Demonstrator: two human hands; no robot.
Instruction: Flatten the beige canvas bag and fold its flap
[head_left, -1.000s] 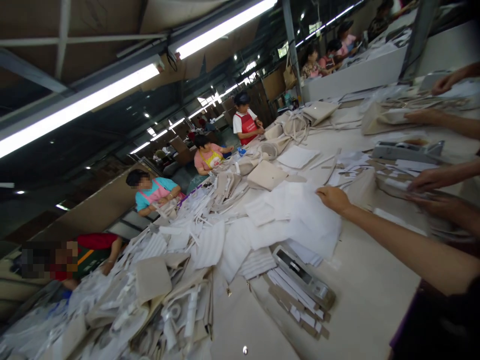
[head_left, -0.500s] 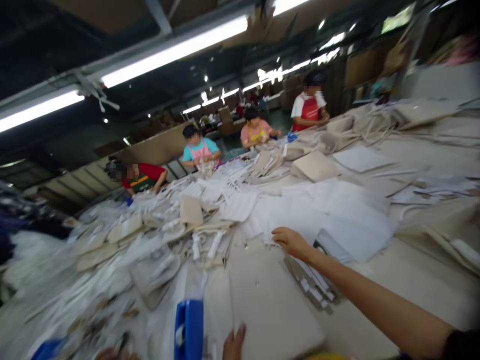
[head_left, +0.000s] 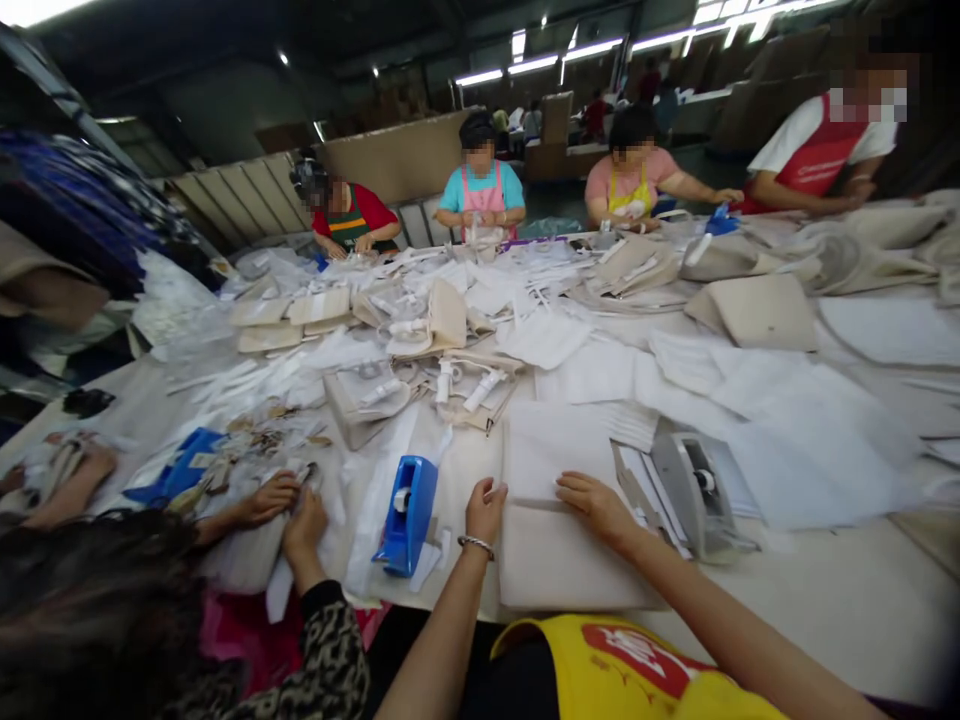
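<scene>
Two hands rest on a pale cream fabric piece (head_left: 559, 545) lying flat on the worktop (head_left: 840, 600) just in front of the person. It is a plain, soft, roughly rectangular panel; its long axis runs away from the person, toward the heap of white pieces. A white sheet (head_left: 559, 450) lies across its far end. The left hand (head_left: 486, 510) presses the left edge, fingers together and curled down. The right hand (head_left: 596, 500) lies at the sheet's near edge, fingers loosely apart, gripping nothing. A blue tape dispenser (head_left: 405, 510) stands just left.
</scene>
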